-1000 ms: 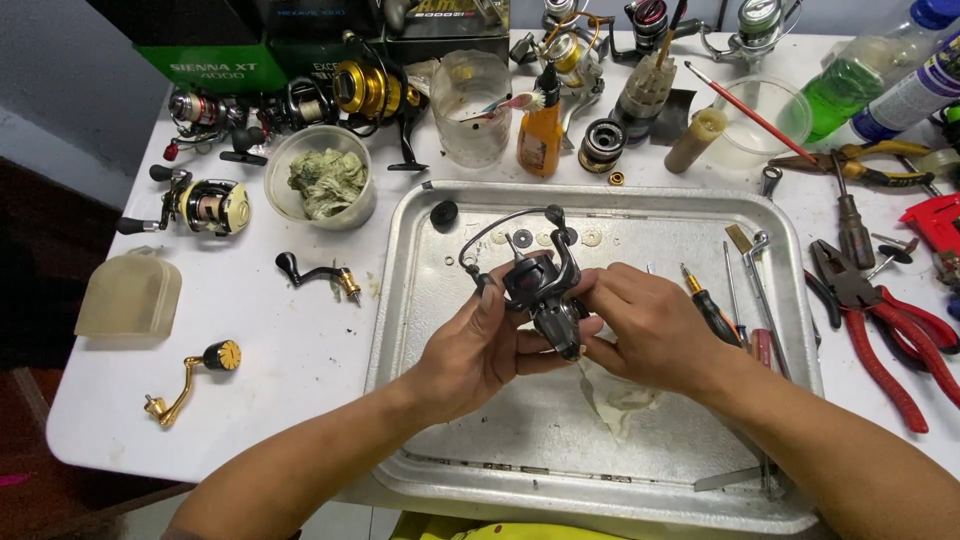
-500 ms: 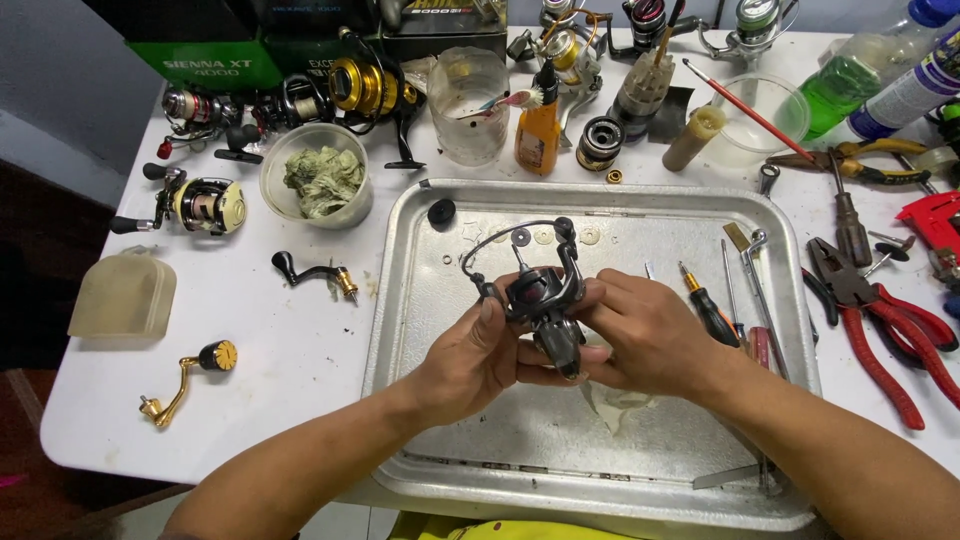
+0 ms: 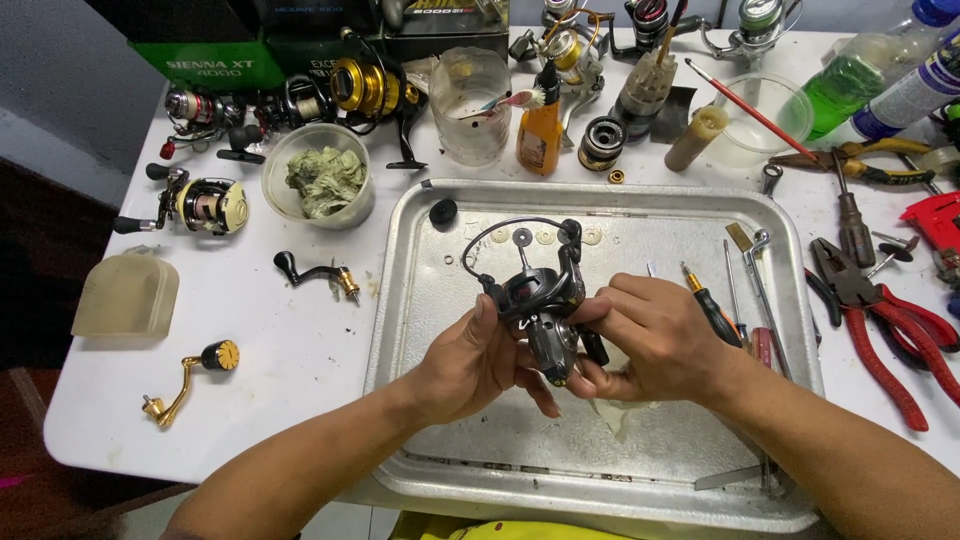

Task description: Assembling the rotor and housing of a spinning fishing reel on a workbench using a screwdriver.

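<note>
— fingers first: what are they doing?

— both sets are curled in on a black spinning reel [image 3: 540, 300]. left hand [image 3: 478, 362] cups it from the left, thumb up against the reel's side, the other fingers tucked under the body. right hand [image 3: 655, 340] comes in from the right, its fingers [image 3: 610, 300] pressed onto the body, thumb low by the brass-coloured end of the stem.

— so neither hand is spread?

— no, both are closed around the reel, gripping it between them.

— and where is the reel itself?

— lifted a little above the middle of a metal tray [image 3: 420, 300], its thin wire bail arching up and to the left, away from the hands.

— what else lies in the tray?

— a small black round cap [image 3: 443, 211] near the far left corner, a few pale washers by the far wall, and at the right a black-handled screwdriver [image 3: 712, 310] just beside the right hand, with slim metal tools next to it. a crumpled pale tissue [image 3: 620, 410] sits under the right wrist.

— around the tray?

— on the white table [image 3: 300, 370]: a black crank handle [image 3: 315, 272] just left of the tray, a gold handle [image 3: 190, 375] nearer the front edge, a cream-coloured reel [image 3: 205, 205], a bowl of dirty rags [image 3: 318, 185], a clear cup [image 3: 470, 105], an orange bottle [image 3: 540, 130], and red-handled pliers [image 3: 880, 320] to the right.
</note>
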